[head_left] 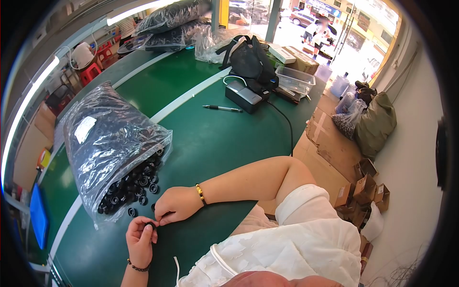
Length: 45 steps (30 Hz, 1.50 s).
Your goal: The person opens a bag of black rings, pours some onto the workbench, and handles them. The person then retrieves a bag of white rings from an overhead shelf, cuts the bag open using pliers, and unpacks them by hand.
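My left hand [140,238] is at the near edge of the green table [205,138], its thumb and fingers closed on a small black round part [151,225]. Just right of it, my right hand [178,204] is bent down with fingers pinched together; what they hold, if anything, is hidden. A large clear plastic bag [107,143] lies beyond my hands, its mouth open toward me. Many black ring-shaped parts [129,189] spill from it onto the table, a few of them lying loose close to my fingers.
A pen [222,108], a black box with a grey device [244,95], a black backpack [248,60] and a clear plastic tub [295,80] stand farther back. Full bags [167,24] lie at the far end. Cardboard boxes [365,189] are on the floor at right.
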Tool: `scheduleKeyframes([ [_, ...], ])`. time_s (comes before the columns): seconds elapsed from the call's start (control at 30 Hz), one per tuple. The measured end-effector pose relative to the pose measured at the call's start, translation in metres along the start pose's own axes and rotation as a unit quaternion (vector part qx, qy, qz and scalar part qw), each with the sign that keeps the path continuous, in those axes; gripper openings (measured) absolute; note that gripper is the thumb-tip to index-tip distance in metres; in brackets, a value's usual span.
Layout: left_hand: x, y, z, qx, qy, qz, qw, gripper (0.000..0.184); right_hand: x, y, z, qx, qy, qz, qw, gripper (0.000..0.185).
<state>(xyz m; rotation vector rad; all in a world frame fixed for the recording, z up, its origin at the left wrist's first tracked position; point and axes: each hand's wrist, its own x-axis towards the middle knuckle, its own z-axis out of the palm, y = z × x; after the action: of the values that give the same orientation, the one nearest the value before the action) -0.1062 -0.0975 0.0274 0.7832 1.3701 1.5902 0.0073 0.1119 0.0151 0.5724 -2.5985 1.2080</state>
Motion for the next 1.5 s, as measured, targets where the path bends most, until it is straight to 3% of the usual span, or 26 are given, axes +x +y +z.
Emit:
scheduleKeyframes([
  [0.1, 0.0, 0.0, 0.005, -0.028, 0.021, 0.029, 0.999, 0.013, 0.0, -0.001, 0.0, 0.004, 0.004, 0.0, 1.0, 0.016],
  [0.63, 0.0, -0.001, 0.003, -0.04, 0.029, 0.03, 0.998, 0.014, 0.0, 0.001, 0.001, -0.002, 0.002, -0.013, 1.0, 0.014],
  [0.73, 0.0, -0.003, -0.004, -0.028, -0.005, 0.009, 1.0, 0.015, 0.0, 0.001, 0.001, -0.005, 0.001, -0.014, 1.0, 0.014],
  [1.5, 0.003, -0.002, -0.001, -0.078, 0.044, 0.021, 0.996, 0.015, 0.0, 0.001, 0.0, 0.001, -0.006, -0.011, 1.0, 0.014],
])
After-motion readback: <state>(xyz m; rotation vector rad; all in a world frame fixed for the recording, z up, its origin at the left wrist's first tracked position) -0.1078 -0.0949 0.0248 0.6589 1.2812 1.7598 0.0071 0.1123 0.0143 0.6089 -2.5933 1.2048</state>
